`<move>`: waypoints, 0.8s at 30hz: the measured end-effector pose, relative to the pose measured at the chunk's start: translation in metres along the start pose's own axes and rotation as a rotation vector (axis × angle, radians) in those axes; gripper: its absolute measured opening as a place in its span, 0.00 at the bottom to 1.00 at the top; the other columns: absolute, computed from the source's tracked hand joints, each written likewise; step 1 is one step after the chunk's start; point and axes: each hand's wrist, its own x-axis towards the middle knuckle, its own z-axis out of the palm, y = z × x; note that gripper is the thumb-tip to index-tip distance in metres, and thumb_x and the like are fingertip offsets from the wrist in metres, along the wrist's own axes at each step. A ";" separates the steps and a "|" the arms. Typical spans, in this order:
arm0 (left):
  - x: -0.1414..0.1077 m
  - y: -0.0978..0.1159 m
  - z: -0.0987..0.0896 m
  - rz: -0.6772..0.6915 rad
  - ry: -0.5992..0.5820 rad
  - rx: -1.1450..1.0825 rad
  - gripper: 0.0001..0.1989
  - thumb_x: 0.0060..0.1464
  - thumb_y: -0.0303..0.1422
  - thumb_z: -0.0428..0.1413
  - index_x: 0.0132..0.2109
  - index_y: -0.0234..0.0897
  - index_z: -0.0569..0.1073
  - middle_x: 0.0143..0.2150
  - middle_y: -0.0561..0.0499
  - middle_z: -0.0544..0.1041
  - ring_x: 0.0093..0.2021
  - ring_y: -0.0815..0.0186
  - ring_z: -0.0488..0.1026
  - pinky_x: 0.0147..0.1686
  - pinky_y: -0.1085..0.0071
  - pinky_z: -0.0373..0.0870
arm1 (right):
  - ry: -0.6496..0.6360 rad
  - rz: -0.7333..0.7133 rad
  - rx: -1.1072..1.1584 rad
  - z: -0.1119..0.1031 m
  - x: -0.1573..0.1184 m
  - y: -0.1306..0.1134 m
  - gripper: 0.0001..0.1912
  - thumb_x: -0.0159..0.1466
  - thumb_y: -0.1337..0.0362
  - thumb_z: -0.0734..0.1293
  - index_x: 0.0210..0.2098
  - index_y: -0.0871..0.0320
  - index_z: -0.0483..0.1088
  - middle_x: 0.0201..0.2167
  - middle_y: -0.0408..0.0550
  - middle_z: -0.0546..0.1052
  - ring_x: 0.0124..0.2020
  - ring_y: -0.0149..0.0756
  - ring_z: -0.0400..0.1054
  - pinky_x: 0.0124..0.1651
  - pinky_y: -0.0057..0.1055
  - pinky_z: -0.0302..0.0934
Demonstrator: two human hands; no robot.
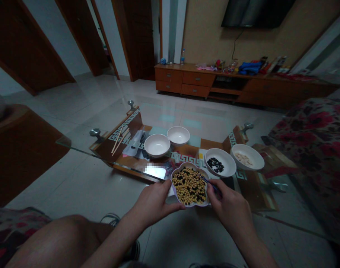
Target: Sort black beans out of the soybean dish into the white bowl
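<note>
A scalloped white bowl (190,185) full of yellow soybeans and black beans sits close in front of me. My left hand (155,203) grips its left rim. My right hand (228,201) is shut on thin dark chopsticks (209,181), whose tips reach over the beans. Just beyond, a round white bowl (220,162) holds a small heap of black beans. Another white bowl (247,157) to its right holds pale pieces.
Two more white bowls (157,145) stand on the glass-topped table (64,141), with a lit phone (155,172) and a pair of wooden chopsticks (120,140) to the left. A floral sofa (309,149) is at right. A wooden cabinet (209,82) lines the far wall.
</note>
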 end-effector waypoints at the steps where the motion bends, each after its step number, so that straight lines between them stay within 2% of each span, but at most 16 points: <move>1: 0.000 -0.001 0.001 0.005 0.004 0.001 0.32 0.54 0.62 0.58 0.51 0.39 0.72 0.30 0.50 0.77 0.32 0.58 0.74 0.30 0.68 0.62 | -0.003 -0.007 -0.005 0.000 0.000 0.000 0.20 0.72 0.54 0.56 0.38 0.55 0.77 0.24 0.45 0.81 0.21 0.35 0.74 0.24 0.29 0.57; 14: 0.000 0.001 0.000 0.009 0.007 -0.002 0.31 0.54 0.62 0.58 0.49 0.39 0.72 0.30 0.51 0.77 0.31 0.59 0.74 0.30 0.68 0.62 | -0.063 -0.026 0.003 0.011 -0.007 0.003 0.20 0.73 0.55 0.56 0.40 0.54 0.78 0.28 0.47 0.83 0.23 0.37 0.77 0.26 0.31 0.61; 24: 0.000 0.002 -0.002 -0.008 -0.012 -0.019 0.31 0.54 0.61 0.58 0.49 0.39 0.72 0.33 0.49 0.78 0.34 0.57 0.76 0.32 0.67 0.65 | -0.141 -0.012 0.005 0.009 -0.006 0.001 0.18 0.72 0.57 0.58 0.43 0.53 0.79 0.31 0.47 0.84 0.26 0.37 0.78 0.28 0.30 0.63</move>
